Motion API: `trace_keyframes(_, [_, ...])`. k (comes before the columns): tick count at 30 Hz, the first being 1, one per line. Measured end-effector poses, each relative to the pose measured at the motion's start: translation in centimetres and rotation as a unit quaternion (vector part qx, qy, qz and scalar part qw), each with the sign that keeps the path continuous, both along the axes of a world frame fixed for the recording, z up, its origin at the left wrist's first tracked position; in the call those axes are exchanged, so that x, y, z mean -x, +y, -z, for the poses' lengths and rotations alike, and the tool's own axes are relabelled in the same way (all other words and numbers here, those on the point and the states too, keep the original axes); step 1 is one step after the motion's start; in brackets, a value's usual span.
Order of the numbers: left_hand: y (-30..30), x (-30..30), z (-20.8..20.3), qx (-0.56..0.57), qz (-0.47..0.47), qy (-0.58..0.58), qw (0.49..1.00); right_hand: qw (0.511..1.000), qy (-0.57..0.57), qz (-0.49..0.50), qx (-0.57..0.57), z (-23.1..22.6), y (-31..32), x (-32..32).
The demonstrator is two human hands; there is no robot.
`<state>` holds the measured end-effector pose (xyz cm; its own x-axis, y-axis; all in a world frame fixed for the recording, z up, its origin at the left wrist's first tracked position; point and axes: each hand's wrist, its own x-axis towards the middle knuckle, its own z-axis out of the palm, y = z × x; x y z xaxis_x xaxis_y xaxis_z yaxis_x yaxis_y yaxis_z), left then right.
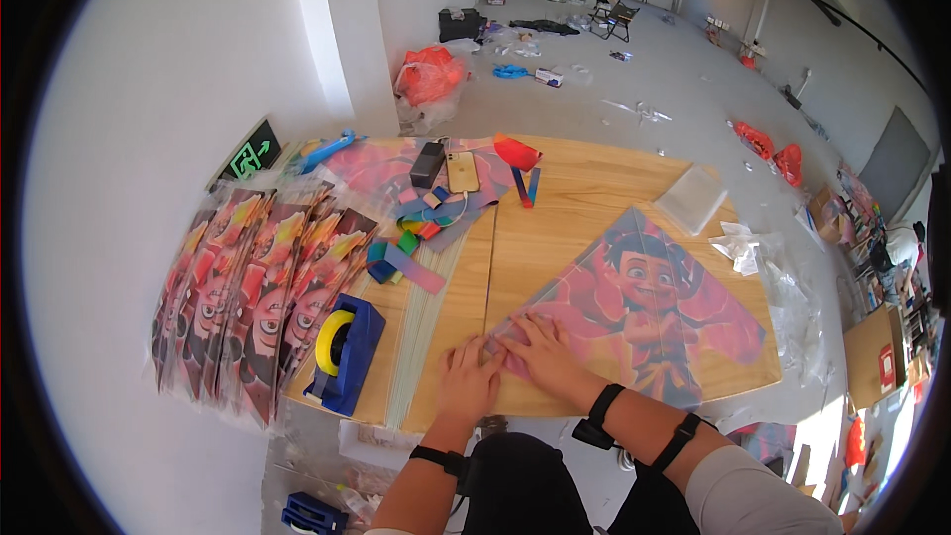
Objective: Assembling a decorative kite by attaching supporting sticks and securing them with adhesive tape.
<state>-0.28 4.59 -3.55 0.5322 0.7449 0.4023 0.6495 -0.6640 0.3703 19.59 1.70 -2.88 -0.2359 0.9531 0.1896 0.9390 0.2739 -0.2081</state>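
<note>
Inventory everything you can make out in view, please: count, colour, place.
Table: one or two joined, light brown, centre
Sheet: one, pink-purple print, table's right half
Sticks: many, pale, left of centre on table
Dispensers: two, blue, table's near left edge and below it
Packs: several, red-black, table's left edge
Strips: several, multicoloured, beyond dispensers
Phone: one, gold, table's far side
Box: one, black, left of phone
Plastic: one clear piece, table's far right
Sign: one, green-black, beyond packs
Chair: at least one, black, far floor
Bags: several, red, floor
Litter: uncounted, mixed colours, floor
Person: one, pale top, right edge
Straps: three visible, black, forearms
Left hand: one, bare, at sheet's left corner
Right hand: one, bare, on sheet's left corner
</note>
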Motion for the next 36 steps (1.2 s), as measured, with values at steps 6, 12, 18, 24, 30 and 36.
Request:
trace_keyframes(6, [0.2, -0.2, 0.9, 0.010, 0.011, -0.003, 1.000, 0.998, 0.029, -0.021, 0.056, -0.2, 0.1, -1.3])
trace_keyframes(12, [0.2, 0.1, 1.8, 0.020, 0.024, 0.046, 0.998, 0.988, 0.023, 0.127, 0.084, -0.6, -4.3, -5.0])
trace_keyframes(18, [0.6, -0.5, 1.7, 0.000, 0.048, 0.093, 0.994, 0.986, 0.030, 0.143, 0.074, -0.9, -6.9, -8.3])
trace_keyframes(24, [0.7, -0.4, 1.9, 0.021, 0.023, 0.099, 0.995, 0.982, 0.168, 0.072, 0.045, -4.5, -15.9, -11.6])
trace_keyframes(30, [0.8, -0.7, 2.8, -0.035, 0.023, 0.122, 0.992, 0.912, 0.300, 0.247, 0.129, -8.9, -29.9, -11.4])
trace_keyframes(36, [-0.7, 0.9, 0.4, -0.020, -0.063, -0.080, 0.995, 0.879, 0.399, 0.252, 0.074, -8.1, -37.1, -11.5])
